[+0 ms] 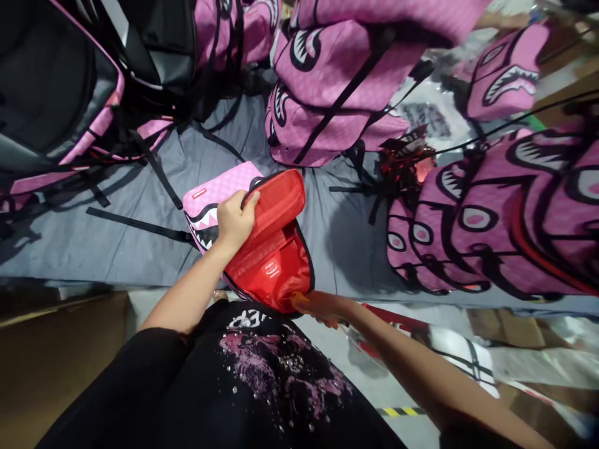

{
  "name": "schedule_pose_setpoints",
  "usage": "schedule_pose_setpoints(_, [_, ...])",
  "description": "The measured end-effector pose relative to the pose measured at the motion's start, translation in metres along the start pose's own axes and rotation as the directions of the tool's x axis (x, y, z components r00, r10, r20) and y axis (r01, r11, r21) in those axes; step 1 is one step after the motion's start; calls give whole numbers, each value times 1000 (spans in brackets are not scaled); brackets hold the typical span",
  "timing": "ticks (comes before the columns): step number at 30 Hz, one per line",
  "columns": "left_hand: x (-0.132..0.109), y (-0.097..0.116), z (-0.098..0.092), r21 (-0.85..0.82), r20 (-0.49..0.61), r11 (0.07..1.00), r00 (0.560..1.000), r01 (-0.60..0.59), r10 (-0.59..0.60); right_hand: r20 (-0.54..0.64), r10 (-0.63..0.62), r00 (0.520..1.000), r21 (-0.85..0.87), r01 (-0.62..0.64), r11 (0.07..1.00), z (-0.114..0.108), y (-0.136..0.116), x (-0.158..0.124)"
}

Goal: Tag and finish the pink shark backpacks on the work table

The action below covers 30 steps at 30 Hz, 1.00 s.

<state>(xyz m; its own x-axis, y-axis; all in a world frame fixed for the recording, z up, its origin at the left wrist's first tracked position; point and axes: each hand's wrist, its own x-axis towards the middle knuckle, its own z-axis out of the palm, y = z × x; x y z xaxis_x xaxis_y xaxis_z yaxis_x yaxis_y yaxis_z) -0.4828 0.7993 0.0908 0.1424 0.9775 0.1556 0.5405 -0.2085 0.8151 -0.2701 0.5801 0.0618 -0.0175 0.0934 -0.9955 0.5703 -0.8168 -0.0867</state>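
Note:
A small pink bag (224, 184) with a shark-mouth print lies on the grey cloth near the table's front edge. It is unzipped, and its red lining (269, 265) faces up. My left hand (236, 218) is closed on the raised edge of the bag's opened flap, thumb on the red side. At the near right rim of the opening is my right hand (316, 305), its fingers partly against the red lining and tinted by it. Whether those fingers pinch the rim is hard to make out.
Pink shark backpacks (322, 81) stand behind the bag, with more pink bags (486, 218) at right. Black backpacks (51, 81) fill the back left. Loose black straps (135, 223) lie on the grey-covered table (116, 255). A cardboard box (65, 362) is below left.

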Motion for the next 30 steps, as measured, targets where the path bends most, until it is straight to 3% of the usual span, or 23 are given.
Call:
schedule_pose_setpoints(3, [2, 12, 4, -30, 116, 994, 987, -108, 111, -14, -28, 1000, 353, 31, 935, -3, 2, 16])
schedule_pose_setpoints(8, [0, 27, 16, -46, 211, 957, 934, -287, 290, -71, -253, 965, 756, 217, 617, 18, -37, 56])
schedule_pose_setpoints(13, [14, 21, 26, -15, 169, 874, 860, -486, 481, -43, -523, 851, 898, 262, 353, 61, -57, 84])
schedule_pose_setpoints(18, [28, 18, 33, 25, 228, 802, 784, -597, 577, -89, -607, 790, 956, 239, 170, 68, -51, 96])
schedule_pose_setpoints(22, [30, 18, 36, 29, 215, 762, 748, -647, 627, -81, -619, 781, 954, 240, 179, 69, -55, 96])
schedule_pose_setpoints(26, [34, 16, 43, -19, 247, 741, 715, -671, 654, -26, -597, 802, 920, 253, 299, 65, -58, 89])
schedule_pose_setpoints(30, [15, 21, 41, -15, 318, 749, 707, -663, 632, -30, -498, 867, 827, 301, 474, 26, -62, 79])
